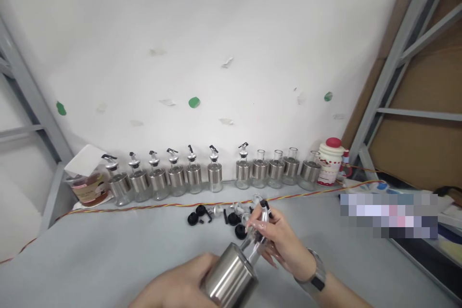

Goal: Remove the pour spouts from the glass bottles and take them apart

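Tilted toward the right, a glass oil bottle with a steel sleeve [231,276] is gripped around its body by my left hand [184,281]. At its neck, the fingers of my right hand [279,236] pinch a silver pour spout [265,214] with a black flip lever. The spout meets the bottle's mouth; my fingers hide how far in it sits. Just beyond my hands lie loose black caps [234,219] and clear plastic parts [240,208] on the grey table [108,255]. A watch [317,272] is on my right wrist.
Along the wall stand several spouted bottles [176,175] and, further right, several without spouts [276,169]. A red-yellow twisted wire [151,209] crosses the table before them. A white jar with red lid [330,163] stands right, a labelled tub [88,190] left. Metal frames [378,82] flank the table.
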{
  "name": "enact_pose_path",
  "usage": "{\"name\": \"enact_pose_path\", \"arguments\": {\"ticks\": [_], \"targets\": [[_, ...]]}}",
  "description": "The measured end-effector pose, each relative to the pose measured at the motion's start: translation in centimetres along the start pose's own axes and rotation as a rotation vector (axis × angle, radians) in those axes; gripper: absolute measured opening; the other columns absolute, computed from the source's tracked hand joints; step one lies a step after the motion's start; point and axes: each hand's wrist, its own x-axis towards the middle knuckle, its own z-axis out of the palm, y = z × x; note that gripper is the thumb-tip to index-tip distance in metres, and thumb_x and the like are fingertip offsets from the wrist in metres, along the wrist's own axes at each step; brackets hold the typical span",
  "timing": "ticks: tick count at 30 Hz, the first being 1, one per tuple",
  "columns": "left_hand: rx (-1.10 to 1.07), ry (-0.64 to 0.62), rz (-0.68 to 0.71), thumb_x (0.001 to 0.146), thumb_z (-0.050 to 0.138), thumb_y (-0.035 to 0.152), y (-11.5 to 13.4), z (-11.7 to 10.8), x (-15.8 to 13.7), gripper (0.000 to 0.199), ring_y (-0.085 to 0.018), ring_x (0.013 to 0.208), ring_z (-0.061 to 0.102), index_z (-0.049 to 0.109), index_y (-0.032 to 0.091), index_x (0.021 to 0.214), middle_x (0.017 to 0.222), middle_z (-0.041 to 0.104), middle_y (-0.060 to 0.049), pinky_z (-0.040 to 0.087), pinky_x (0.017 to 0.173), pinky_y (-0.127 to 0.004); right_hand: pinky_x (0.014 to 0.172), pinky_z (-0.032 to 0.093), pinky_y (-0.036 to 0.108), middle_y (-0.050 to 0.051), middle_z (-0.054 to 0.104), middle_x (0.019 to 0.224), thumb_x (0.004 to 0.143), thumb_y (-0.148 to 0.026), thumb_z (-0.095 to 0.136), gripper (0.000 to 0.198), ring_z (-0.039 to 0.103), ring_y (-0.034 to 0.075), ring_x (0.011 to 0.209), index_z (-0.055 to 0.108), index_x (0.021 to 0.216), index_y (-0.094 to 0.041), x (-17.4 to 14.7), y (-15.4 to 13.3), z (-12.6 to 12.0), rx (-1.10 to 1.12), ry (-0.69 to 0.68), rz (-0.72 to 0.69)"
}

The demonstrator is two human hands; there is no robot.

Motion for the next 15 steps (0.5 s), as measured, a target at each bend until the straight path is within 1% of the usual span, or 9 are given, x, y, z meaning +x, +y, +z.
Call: {"name": "enact_pose_path", "arguments": {"ticks": [2,3,4,6,8,11,13,15], "targets": [[-0.124,-0.033,-0.131,0.04,0.072,0.021,0.1,-0.8,-0.4,0.045,-0.01,0.06,0.046,0.055,0.016,0.081,0.066,0.055,0.004,0.034,0.05,-0.02,0.024,0.027,0.012,-0.012,0.034,0.04,0.071,-0.036,0.062,0.021,0.019,0.0,0.026,0.051,0.074,-0.019,-0.2,0.1,0.1,0.01,-0.046,-0.025],[-0.191,-0.053,-0.178,0.037,0.072,0.02,0.1,-1.1,-0.4,0.046,-0.01,0.058,0.046,0.055,0.016,0.079,0.063,0.055,0.004,0.033,0.049,-0.02,0.025,0.028,0.012,-0.012,0.034,0.041,0.071,-0.034,0.063,0.019,0.02,0.0,0.027,0.052,0.075,-0.019,-0.4,0.2,0.2,-0.01,-0.053,-0.049],[-0.26,-0.082,-0.196,0.036,0.071,0.018,0.0,-1.4,-0.5,0.047,-0.011,0.056,0.047,0.055,0.016,0.079,0.061,0.056,0.004,0.033,0.047,-0.02,0.026,0.029,0.012,-0.011,0.036,0.044,0.071,-0.033,0.064,0.019,0.023,0.0,0.028,0.053,0.077,-0.019,-0.5,0.1,0.2,-0.043,-0.054,-0.076],[-0.361,-0.135,-0.191,0.035,0.07,0.015,-0.6,-1.7,-0.2,0.048,-0.012,0.057,0.051,0.056,0.014,0.081,0.063,0.06,0.001,0.034,0.047,-0.02,0.028,0.03,0.013,-0.009,0.041,0.049,0.07,-0.031,0.064,0.018,0.029,0.0,0.029,0.055,0.079,-0.018,-0.8,0.0,0.2,-0.129,-0.043,-0.124],[-0.414,-0.186,-0.164,0.034,0.068,0.013,-1.3,-1.8,0.2,0.052,-0.014,0.061,0.054,0.057,0.013,0.086,0.07,0.064,-0.003,0.037,0.05,-0.021,0.028,0.031,0.014,-0.008,0.043,0.051,0.071,-0.03,0.064,0.017,0.034,0.002,0.031,0.056,0.079,-0.018,-1.0,-0.1,0.0,-0.212,-0.031,-0.154],[-0.46,-0.254,-0.113,0.035,0.068,0.011,-2.1,-1.8,1.0,0.058,-0.015,0.063,0.057,0.057,0.012,0.092,0.077,0.066,-0.006,0.041,0.052,-0.022,0.029,0.032,0.016,-0.005,0.047,0.057,0.071,-0.031,0.063,0.016,0.037,0.002,0.031,0.057,0.079,-0.019,-1.0,-0.2,-0.2,-0.294,0.015,-0.201],[-0.464,-0.266,-0.093,0.036,0.067,0.01,-2.3,-1.9,1.4,0.053,-0.014,0.061,0.057,0.06,0.01,0.089,0.074,0.065,-0.006,0.041,0.05,-0.021,0.028,0.033,0.017,-0.002,0.052,0.065,0.071,-0.032,0.063,0.016,0.038,0.003,0.032,0.057,0.079,-0.019,-1.0,0.0,-0.1,-0.347,0.071,-0.249],[-0.455,-0.281,-0.097,0.037,0.066,0.01,-2.2,-2.0,1.4,0.047,-0.013,0.057,0.056,0.061,0.009,0.083,0.072,0.065,-0.006,0.04,0.048,-0.02,0.03,0.033,0.018,0.001,0.055,0.071,0.071,-0.032,0.063,0.015,0.039,0.004,0.035,0.058,0.078,-0.019,-1.2,0.2,0.3,-0.423,0.159,-0.321]]}}
